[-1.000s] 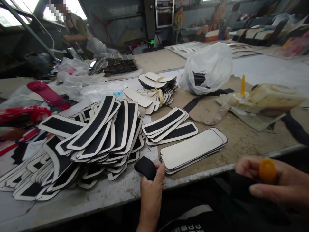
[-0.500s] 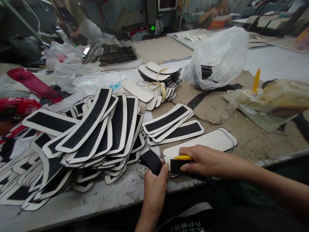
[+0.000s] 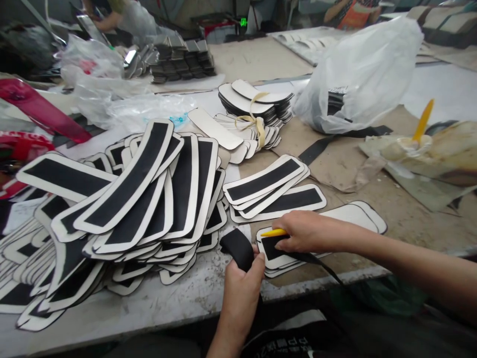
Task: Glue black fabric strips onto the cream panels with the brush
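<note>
My left hand (image 3: 244, 278) pinches a black strip (image 3: 238, 248) whose end curls up over the fingers, beside the near left corner of a short stack of white curved pieces (image 3: 341, 216). My right hand (image 3: 301, 231) holds a yellow pointed tool (image 3: 274, 232), with its tip toward the left end of the top piece. Under the right fingers, black material lies on that piece, and a narrow black tail hangs past the table's front edge. Just behind lie several white pieces with black centres (image 3: 264, 181).
A large pile of black-and-white pieces (image 3: 126, 184) covers the left. Behind are a tied bundle (image 3: 257, 124), a plastic bag (image 3: 361, 74) and a container with a yellow stick (image 3: 423, 122). People are partly visible across the table.
The view has shifted. My right hand and the yellow tool have moved left along the top piece, and the black tail now hangs to the right over the table edge.
</note>
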Motion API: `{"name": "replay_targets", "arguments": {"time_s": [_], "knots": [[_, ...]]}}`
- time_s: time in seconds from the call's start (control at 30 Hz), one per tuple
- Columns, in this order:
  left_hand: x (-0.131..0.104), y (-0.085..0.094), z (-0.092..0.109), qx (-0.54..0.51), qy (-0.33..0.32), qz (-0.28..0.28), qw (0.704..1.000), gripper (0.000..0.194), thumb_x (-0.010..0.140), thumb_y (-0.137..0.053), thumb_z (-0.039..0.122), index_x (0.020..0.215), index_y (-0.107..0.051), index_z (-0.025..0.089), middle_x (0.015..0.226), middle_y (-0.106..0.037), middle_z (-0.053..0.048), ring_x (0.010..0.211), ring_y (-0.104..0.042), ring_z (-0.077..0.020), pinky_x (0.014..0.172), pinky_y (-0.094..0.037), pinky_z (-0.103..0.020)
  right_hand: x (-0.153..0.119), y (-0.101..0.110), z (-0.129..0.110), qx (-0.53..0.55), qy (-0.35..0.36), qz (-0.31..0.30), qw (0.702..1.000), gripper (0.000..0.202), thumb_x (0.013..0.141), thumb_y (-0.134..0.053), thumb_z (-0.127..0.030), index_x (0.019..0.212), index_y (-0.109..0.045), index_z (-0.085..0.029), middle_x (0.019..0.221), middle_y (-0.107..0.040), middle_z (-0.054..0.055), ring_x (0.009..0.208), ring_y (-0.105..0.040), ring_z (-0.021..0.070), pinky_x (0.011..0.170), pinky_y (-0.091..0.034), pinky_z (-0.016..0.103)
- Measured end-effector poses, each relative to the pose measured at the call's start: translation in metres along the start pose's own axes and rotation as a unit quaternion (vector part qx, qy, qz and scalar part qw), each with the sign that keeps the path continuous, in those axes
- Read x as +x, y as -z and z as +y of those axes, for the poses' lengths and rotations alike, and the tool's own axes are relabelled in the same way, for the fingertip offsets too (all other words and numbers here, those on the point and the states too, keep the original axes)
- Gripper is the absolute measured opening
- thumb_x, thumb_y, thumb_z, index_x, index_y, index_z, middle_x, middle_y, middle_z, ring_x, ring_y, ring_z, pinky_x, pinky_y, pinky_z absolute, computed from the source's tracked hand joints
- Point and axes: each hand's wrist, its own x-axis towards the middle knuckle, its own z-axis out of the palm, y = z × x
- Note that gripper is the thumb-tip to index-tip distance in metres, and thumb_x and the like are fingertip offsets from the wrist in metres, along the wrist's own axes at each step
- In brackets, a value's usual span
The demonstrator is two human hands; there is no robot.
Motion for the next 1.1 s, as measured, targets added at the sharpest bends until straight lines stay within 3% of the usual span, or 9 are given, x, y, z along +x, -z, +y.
{"name": "replay_targets", "arguments": {"time_s": [0.17, 0.37, 0.53, 0.7, 0.87, 0.97, 1.1], "knots": [[0.000, -0.002, 0.009, 0.037, -0.002, -0.010, 0.999, 0.021, 0.069, -0.062, 0.035, 0.077, -0.061, 0.015, 0.049, -0.047, 0.006, 0.047, -0.040, -0.0095, 0.048, -0.032, -0.021, 0.005, -0.004, 0.004, -0.017, 0.010, -0.006, 1.000, 0.027, 0.074, -0.053, -0.038, 0.086, -0.068, -0.019, 0.076, -0.068, 0.007, 0.066, -0.060, 0.0198, 0.050, -0.030, 0.024], [0.008, -0.006, 0.006, 0.085, -0.010, 0.033, 0.996, 0.032, 0.063, -0.070, 0.043, 0.059, -0.054, 0.016, 0.044, -0.042, 0.007, 0.045, -0.037, -0.0089, 0.049, -0.034, -0.022, 0.006, -0.001, -0.003, -0.041, -0.003, -0.006, 0.999, 0.028, 0.072, -0.052, -0.035, 0.085, -0.069, -0.017, 0.076, -0.069, 0.009, 0.067, -0.062, 0.0214, 0.048, -0.028, 0.025], [0.011, -0.007, 0.002, 0.100, -0.019, 0.045, 0.994, 0.027, 0.064, -0.069, 0.039, 0.064, -0.059, 0.014, 0.048, -0.046, 0.006, 0.046, -0.039, -0.0099, 0.050, -0.036, -0.023, -0.001, 0.002, -0.009, -0.062, -0.030, -0.001, 0.998, 0.031, 0.070, -0.055, -0.037, 0.087, -0.070, -0.015, 0.081, -0.070, 0.012, 0.072, -0.063, 0.0245, 0.050, -0.030, 0.026], [0.011, -0.005, 0.001, 0.074, -0.019, 0.044, 0.996, 0.029, 0.062, -0.071, 0.040, 0.062, -0.060, 0.014, 0.045, -0.043, 0.007, 0.045, -0.039, -0.0103, 0.053, -0.039, -0.024, -0.051, 0.007, 0.026, -0.050, -0.082, -0.002, 0.995, 0.028, 0.072, -0.056, -0.039, 0.087, -0.067, -0.018, 0.082, -0.068, 0.010, 0.072, -0.062, 0.0241, 0.055, -0.034, 0.027], [0.012, -0.005, -0.001, 0.073, -0.003, 0.070, 0.995, 0.035, 0.056, -0.076, 0.045, 0.059, -0.060, 0.014, 0.045, -0.049, 0.005, 0.045, -0.043, -0.0117, 0.050, -0.039, -0.026, -0.107, 0.012, 0.076, 0.090, -0.188, 0.019, 0.978, 0.026, 0.075, -0.052, -0.041, 0.073, -0.063, -0.017, 0.070, -0.064, 0.004, 0.061, -0.057, 0.0180, 0.053, -0.037, 0.025], [0.013, -0.005, -0.003, 0.086, 0.023, 0.095, 0.991, 0.041, 0.050, -0.078, 0.049, 0.063, -0.062, 0.013, 0.046, -0.053, 0.002, 0.046, -0.047, -0.0149, 0.048, -0.039, -0.027, -0.116, 0.006, 0.088, 0.118, -0.202, 0.065, 0.970, 0.027, 0.078, -0.050, -0.041, 0.073, -0.060, -0.017, 0.071, -0.064, 0.003, 0.062, -0.057, 0.0174, 0.054, -0.038, 0.025], [0.013, -0.003, -0.002, 0.131, 0.031, 0.113, 0.984, 0.042, 0.050, -0.077, 0.053, 0.057, -0.059, 0.015, 0.041, -0.053, 0.000, 0.046, -0.049, -0.0176, 0.049, -0.039, -0.030, -0.104, -0.003, 0.089, 0.080, -0.230, 0.109, 0.964, 0.024, 0.079, -0.051, -0.040, 0.082, -0.059, -0.018, 0.080, -0.065, 0.005, 0.071, -0.060, 0.0194, 0.059, -0.037, 0.026]]}}
